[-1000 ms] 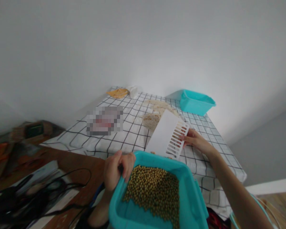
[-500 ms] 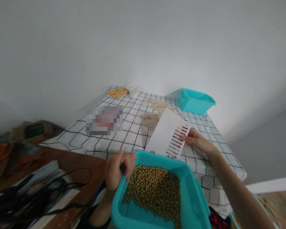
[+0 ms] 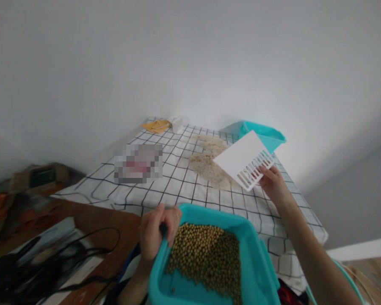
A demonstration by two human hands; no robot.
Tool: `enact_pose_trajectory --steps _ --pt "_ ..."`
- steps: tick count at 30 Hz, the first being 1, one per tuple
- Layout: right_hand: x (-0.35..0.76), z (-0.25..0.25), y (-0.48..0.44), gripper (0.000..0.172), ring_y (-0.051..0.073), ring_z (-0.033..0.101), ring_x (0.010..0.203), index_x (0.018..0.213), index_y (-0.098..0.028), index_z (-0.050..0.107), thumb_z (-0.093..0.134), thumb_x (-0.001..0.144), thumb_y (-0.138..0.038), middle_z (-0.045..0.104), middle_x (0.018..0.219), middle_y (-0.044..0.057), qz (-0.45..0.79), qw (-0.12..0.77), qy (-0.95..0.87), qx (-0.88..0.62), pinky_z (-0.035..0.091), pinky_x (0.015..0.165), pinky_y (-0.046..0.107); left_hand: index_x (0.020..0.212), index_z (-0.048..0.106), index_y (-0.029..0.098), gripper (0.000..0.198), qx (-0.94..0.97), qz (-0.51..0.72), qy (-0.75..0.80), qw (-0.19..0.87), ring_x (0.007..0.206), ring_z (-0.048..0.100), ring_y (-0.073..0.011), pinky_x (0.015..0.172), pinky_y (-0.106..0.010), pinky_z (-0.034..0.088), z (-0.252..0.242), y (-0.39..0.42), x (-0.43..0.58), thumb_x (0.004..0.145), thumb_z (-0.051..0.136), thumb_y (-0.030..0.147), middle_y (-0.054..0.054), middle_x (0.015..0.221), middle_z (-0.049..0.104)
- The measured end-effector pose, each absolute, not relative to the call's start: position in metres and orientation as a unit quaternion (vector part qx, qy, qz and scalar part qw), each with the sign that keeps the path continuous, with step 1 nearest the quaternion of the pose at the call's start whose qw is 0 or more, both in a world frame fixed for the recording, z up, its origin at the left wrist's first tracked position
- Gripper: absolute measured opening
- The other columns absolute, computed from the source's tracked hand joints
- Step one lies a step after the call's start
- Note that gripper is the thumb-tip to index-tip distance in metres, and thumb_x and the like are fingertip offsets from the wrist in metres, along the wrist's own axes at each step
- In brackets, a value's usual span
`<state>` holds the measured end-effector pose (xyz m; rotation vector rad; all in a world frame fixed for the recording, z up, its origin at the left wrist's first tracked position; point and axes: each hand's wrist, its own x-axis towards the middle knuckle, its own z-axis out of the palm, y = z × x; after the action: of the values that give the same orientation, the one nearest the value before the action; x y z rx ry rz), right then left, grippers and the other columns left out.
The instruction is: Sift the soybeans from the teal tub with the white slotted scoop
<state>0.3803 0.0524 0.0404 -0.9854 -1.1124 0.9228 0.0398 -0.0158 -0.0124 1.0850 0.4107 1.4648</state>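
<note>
My left hand (image 3: pixel 160 228) is closed on the upper left rim of a teal plastic basin (image 3: pixel 263 262), with something small and dark showing between its fingers. Round yellow-brown beans (image 3: pixel 206 254) cover much of the basin's bottom. In my right hand (image 3: pixel 273 182) is a white plastic board (image 3: pixel 241 156), flat on one half and cut with a row of slots along the held end. The board is tilted in the air over the right side of the table. Partly behind it, a loose pile of beige grain (image 3: pixel 209 167) lies on the checked tablecloth (image 3: pixel 171 186).
Another teal basin (image 3: pixel 260 133) stands at the back right by the wall, partly covered by the board. A yellow cloth (image 3: pixel 157 126) and a white crumpled item (image 3: pixel 177 124) lie at the back left. A blurred packet (image 3: pixel 138 164) rests nearer; black cables (image 3: pixel 60 258) clutter the lower left.
My right hand has lifted the board up and away from the basin's far rim, turning it toward the right. My left hand stays on the rim.
</note>
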Motion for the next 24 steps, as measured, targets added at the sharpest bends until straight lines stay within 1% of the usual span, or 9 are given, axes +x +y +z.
enact_pose_trajectory --steps 3,7,10,14,19,22,24 --pt "0.389 0.041 0.057 0.023 0.016 0.068 0.065 0.087 -0.024 0.07 0.082 0.076 -0.041 0.074 0.082 0.001 0.327 0.694 -0.449 -0.459 0.057 0.053 0.025 0.047 0.06 0.025 0.068 0.455 0.628 0.184 0.604 0.044 0.035 -0.0181 0.07 -0.039 0.035 -0.013 -0.018 0.041 0.109 0.034 0.036 -0.001 0.038 0.047" --pt "0.395 0.041 0.059 0.028 0.018 0.07 0.065 0.087 -0.022 0.069 0.084 0.073 -0.041 0.074 0.081 0.002 0.273 0.714 -0.437 -0.475 0.058 0.051 0.025 0.046 0.061 0.027 0.066 0.414 0.634 0.231 0.611 0.044 0.036 -0.0176 0.072 -0.035 0.04 -0.014 -0.019 0.037 0.108 0.041 0.04 0.0 0.038 0.046" --pt "0.397 0.039 0.059 0.035 0.022 0.074 0.068 0.088 -0.021 0.068 0.086 0.071 -0.046 0.074 0.077 0.003 0.244 0.716 -0.433 -0.49 0.062 0.054 0.03 0.046 0.062 0.027 0.064 0.42 0.62 0.224 0.624 0.043 0.042 -0.0165 0.07 -0.034 0.044 -0.017 -0.014 0.024 0.105 0.048 0.045 -0.001 0.038 0.05" --pt "0.4 0.034 0.062 0.043 0.023 0.075 0.066 0.085 -0.019 0.067 0.089 0.066 -0.051 0.074 0.074 0.004 0.21 0.72 -0.415 -0.516 0.065 0.058 0.035 0.046 0.063 0.028 0.062 0.416 0.622 0.225 0.624 0.043 0.045 -0.0162 0.067 -0.032 0.047 -0.021 -0.006 -0.001 0.104 0.047 0.047 -0.001 0.038 0.05" --pt "0.403 0.028 0.066 0.045 0.024 0.075 0.068 0.085 -0.019 0.067 0.089 0.066 -0.053 0.075 0.076 0.006 0.195 0.708 -0.419 -0.535 0.066 0.06 0.035 0.049 0.066 0.029 0.062 0.447 0.602 0.219 0.624 0.046 0.046 -0.0184 0.072 -0.034 0.048 -0.026 -0.002 -0.016 0.105 0.046 0.047 -0.002 0.039 0.052" --pt "0.404 0.026 0.068 0.048 0.026 0.076 0.067 0.086 -0.018 0.068 0.09 0.066 -0.055 0.076 0.075 0.006 0.194 0.693 -0.435 -0.541 0.067 0.06 0.039 0.048 0.067 0.029 0.064 0.447 0.604 0.212 0.625 0.044 0.048 -0.0161 0.073 -0.031 0.048 -0.031 0.001 -0.015 0.105 0.047 0.049 -0.002 0.039 0.053" --pt "0.403 0.025 0.069 0.049 0.026 0.076 0.065 0.087 -0.018 0.068 0.09 0.065 -0.056 0.076 0.074 0.007 0.195 0.683 -0.447 -0.544 0.067 0.059 0.041 0.044 0.064 0.028 0.065 0.446 0.616 0.229 0.608 0.041 0.049 -0.0149 0.071 -0.031 0.049 -0.032 0.002 -0.014 0.103 0.05 0.051 -0.002 0.036 0.051"
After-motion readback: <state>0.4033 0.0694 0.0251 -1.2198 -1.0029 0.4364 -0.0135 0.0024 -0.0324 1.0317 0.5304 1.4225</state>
